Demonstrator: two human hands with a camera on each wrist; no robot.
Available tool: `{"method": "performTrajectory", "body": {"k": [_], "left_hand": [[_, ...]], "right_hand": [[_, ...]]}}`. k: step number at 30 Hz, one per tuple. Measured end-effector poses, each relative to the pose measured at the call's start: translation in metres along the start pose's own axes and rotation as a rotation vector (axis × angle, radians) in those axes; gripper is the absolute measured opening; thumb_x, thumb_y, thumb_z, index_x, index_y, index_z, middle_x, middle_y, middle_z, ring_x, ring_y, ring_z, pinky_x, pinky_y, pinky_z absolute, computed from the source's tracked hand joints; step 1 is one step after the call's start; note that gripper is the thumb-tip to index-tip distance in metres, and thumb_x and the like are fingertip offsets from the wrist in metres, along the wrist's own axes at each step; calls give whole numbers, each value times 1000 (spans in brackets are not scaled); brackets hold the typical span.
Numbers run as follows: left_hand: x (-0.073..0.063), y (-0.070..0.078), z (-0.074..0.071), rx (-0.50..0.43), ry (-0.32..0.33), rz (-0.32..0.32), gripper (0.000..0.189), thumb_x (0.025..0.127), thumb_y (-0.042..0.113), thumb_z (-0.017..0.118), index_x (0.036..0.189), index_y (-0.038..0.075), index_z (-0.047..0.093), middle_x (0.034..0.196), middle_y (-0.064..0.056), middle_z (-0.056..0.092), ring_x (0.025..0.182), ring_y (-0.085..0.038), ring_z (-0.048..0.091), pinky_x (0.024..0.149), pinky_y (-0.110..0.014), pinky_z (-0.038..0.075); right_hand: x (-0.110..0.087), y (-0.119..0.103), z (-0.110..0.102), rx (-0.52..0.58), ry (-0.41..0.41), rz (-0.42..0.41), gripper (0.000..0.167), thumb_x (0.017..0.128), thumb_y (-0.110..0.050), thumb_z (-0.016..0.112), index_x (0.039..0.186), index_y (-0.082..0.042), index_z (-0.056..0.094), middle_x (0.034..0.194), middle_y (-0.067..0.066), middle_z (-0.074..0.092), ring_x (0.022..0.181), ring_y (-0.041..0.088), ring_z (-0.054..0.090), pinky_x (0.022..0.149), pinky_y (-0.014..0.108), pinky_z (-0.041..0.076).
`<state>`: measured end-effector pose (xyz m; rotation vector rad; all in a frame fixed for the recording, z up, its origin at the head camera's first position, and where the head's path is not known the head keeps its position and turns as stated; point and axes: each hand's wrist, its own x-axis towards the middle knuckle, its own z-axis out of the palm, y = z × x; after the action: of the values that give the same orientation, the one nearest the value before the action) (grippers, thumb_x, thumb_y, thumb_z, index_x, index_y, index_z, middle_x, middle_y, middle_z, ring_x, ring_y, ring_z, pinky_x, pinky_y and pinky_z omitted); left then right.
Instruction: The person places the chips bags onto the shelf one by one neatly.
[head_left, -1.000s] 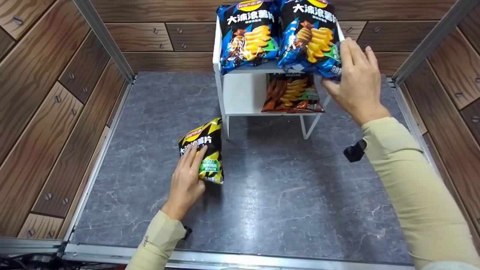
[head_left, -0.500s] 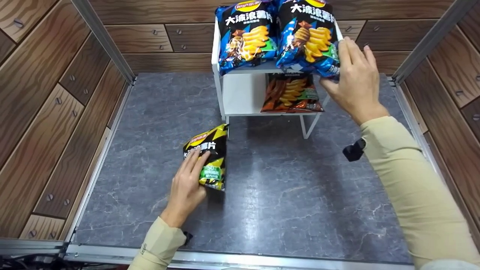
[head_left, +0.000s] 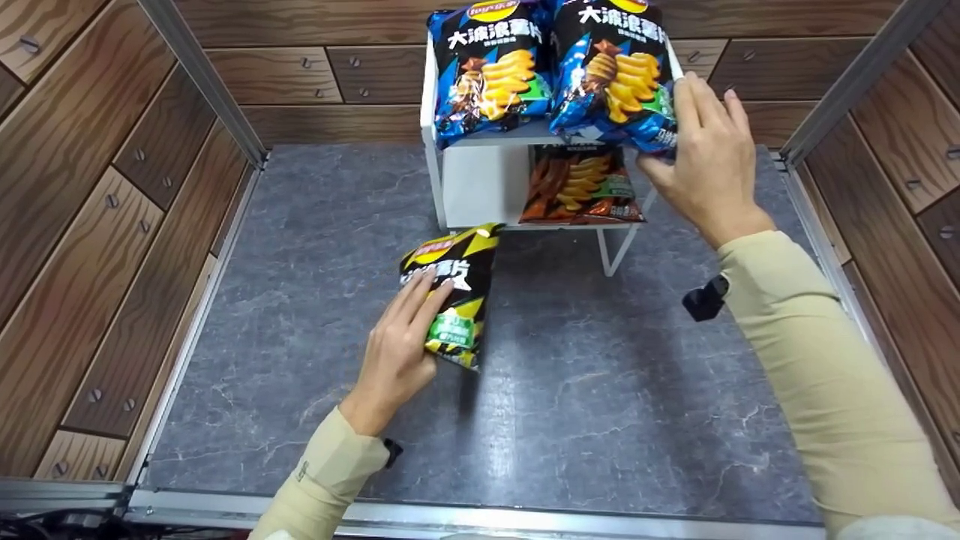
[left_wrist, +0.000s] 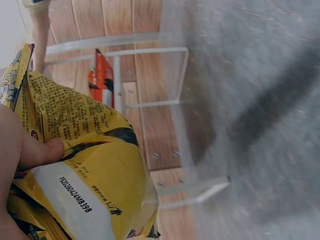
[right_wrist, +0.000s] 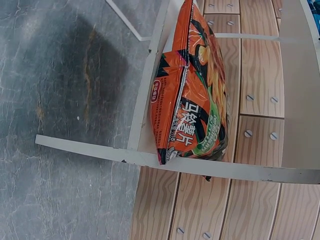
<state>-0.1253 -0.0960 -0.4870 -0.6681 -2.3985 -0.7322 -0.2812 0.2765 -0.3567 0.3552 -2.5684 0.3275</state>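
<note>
In the head view my left hand grips a yellow-and-black bag of potato chips, held above the floor just in front of the white shelf rack. The left wrist view shows the thumb pressed on the bag's yellow printed back. My right hand holds the rack's right front corner, beside a blue chip bag; its fingertips are partly hidden. A second blue chip bag lies left of it on the top tier. On the lower tier, at the right, sits an orange-brown chip bag.
The rack stands on thin white legs on a grey marbled floor. Wood-patterned walls close in the back and sides. A metal rail runs along the front edge.
My left hand has carried the yellow-and-black chip bag to the right and nearer the rack's lower tier. The right hand stays at the rack's corner.
</note>
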Motion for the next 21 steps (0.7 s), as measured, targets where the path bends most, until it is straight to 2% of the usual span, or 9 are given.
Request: {"method": "performTrajectory", "body": {"k": [6, 15, 21], "left_hand": [[20, 12, 2, -20, -10, 32, 86, 63, -19, 51, 143, 12, 53, 149, -14, 51, 139, -32, 47, 116, -42, 40], [49, 30, 4, -71, -7, 60, 90, 62, -20, 48, 144, 15, 53, 151, -12, 49, 141, -29, 45, 116, -40, 40], [69, 38, 7, -73, -3, 89, 88, 63, -19, 50, 144, 14, 52, 152, -12, 48, 143, -29, 43, 119, -37, 36]], "right_hand": [[-1, 0, -1, 1, -4, 5, 85, 86, -35, 74, 153, -2, 33, 156, 19, 39, 142, 37, 41, 126, 47, 18], [0, 0, -1, 1, -14, 10, 85, 86, -36, 73, 153, -2, 32, 157, 19, 38, 144, 36, 39, 127, 47, 16], [0, 0, 0, 7, -18, 17, 87, 85, -36, 74, 153, -2, 31, 157, 19, 37, 145, 36, 38, 127, 47, 15]]}}
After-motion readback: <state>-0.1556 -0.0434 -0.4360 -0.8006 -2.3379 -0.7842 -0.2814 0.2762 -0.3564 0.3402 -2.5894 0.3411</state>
